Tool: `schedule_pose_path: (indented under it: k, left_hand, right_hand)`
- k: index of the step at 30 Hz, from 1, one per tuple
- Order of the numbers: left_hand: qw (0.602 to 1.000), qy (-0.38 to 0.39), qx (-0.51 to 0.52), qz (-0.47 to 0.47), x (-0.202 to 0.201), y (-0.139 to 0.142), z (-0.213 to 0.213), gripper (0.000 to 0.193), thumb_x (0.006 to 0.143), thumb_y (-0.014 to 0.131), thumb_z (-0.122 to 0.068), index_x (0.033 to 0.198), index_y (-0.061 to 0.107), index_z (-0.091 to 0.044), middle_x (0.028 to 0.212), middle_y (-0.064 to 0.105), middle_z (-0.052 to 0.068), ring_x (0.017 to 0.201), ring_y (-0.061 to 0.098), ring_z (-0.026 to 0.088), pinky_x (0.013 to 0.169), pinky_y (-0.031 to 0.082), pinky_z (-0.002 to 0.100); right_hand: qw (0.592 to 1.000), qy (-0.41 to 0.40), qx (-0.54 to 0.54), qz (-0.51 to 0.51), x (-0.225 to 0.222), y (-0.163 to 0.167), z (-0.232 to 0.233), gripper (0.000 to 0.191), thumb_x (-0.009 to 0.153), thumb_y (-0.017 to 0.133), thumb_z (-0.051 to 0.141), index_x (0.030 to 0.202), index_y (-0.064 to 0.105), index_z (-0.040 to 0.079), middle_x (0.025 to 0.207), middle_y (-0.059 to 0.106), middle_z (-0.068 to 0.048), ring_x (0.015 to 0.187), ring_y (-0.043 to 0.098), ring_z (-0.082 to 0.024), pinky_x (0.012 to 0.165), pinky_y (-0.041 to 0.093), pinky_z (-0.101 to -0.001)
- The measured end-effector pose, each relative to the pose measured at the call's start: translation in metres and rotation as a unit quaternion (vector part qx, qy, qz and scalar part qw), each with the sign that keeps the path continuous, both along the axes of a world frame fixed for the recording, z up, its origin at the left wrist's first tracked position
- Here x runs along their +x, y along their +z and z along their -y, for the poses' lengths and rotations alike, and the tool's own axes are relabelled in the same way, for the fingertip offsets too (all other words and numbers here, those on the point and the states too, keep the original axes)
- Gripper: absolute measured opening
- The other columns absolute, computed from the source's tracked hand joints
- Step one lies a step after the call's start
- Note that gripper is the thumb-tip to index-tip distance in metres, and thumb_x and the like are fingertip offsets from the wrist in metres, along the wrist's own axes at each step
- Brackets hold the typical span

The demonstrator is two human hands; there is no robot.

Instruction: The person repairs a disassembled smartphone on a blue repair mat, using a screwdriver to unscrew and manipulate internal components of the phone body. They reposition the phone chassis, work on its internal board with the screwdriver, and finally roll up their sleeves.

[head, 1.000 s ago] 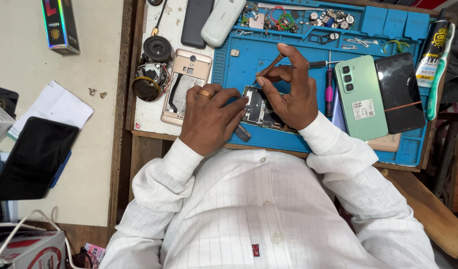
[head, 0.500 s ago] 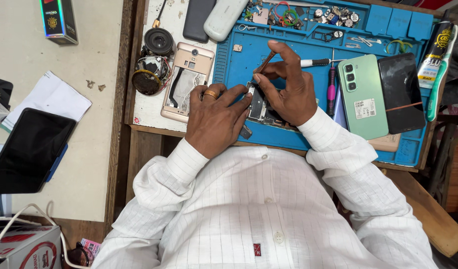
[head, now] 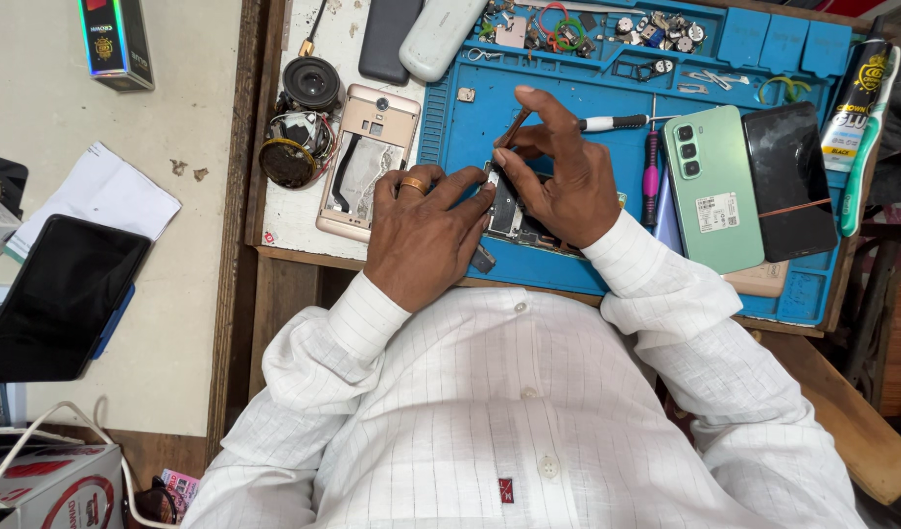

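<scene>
Right hand (head: 566,181) pinches a thin dark tool (head: 514,125) over the opened dark phone body (head: 509,211) on the blue rubber work mat (head: 578,269); left hand (head: 426,230) presses its edge. Disassembly looks partway; the loosened part seems hidden.
</scene>
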State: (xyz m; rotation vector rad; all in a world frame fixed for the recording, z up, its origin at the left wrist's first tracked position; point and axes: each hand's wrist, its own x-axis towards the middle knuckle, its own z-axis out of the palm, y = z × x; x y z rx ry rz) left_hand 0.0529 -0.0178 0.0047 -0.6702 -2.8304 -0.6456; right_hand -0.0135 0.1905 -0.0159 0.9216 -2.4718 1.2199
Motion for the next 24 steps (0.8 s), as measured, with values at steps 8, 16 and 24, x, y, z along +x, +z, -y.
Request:
schedule_pose_path:
  k: [8, 16, 24]
  left_hand:
    - [1.0, -0.004, 0.004, -0.005, -0.001, 0.001, 0.001, 0.03, 0.098, 0.066, -0.029, 0.122, 0.077, -0.016, 0.134, 0.066, 0.0, 0.117, 0.054, 0.027, 0.105, 0.034, 0.051]
    - [1.0, -0.004, 0.013, 0.004, -0.003, 0.003, 0.001, 0.029, 0.097, 0.067, -0.029, 0.12, 0.077, -0.016, 0.133, 0.066, 0.0, 0.116, 0.055, 0.028, 0.104, 0.034, 0.051]
    - [1.0, -0.006, 0.027, -0.007, -0.004, -0.002, 0.004, 0.026, 0.096, 0.068, -0.025, 0.119, 0.078, -0.017, 0.133, 0.067, -0.002, 0.115, 0.056, 0.027, 0.104, 0.034, 0.05]
  right_hand:
    - [0.999, 0.033, -0.031, 0.024, 0.001, 0.01, 0.002, 0.067, 0.106, 0.073, 0.003, 0.156, 0.031, 0.015, 0.113, 0.078, -0.015, 0.105, 0.08, -0.029, 0.088, 0.066, -0.0366]
    - [0.998, 0.062, -0.02, -0.002, -0.006, 0.018, 0.009, 0.064, 0.1, 0.077, 0.0, 0.153, 0.042, 0.013, 0.107, 0.076, -0.015, 0.101, 0.079, -0.027, 0.089, 0.067, -0.0349]
    - [0.998, 0.054, -0.021, -0.006, -0.012, 0.011, 0.008, 0.067, 0.099, 0.081, 0.003, 0.153, 0.042, 0.013, 0.103, 0.075, -0.013, 0.092, 0.079, -0.024, 0.081, 0.067, -0.0331]
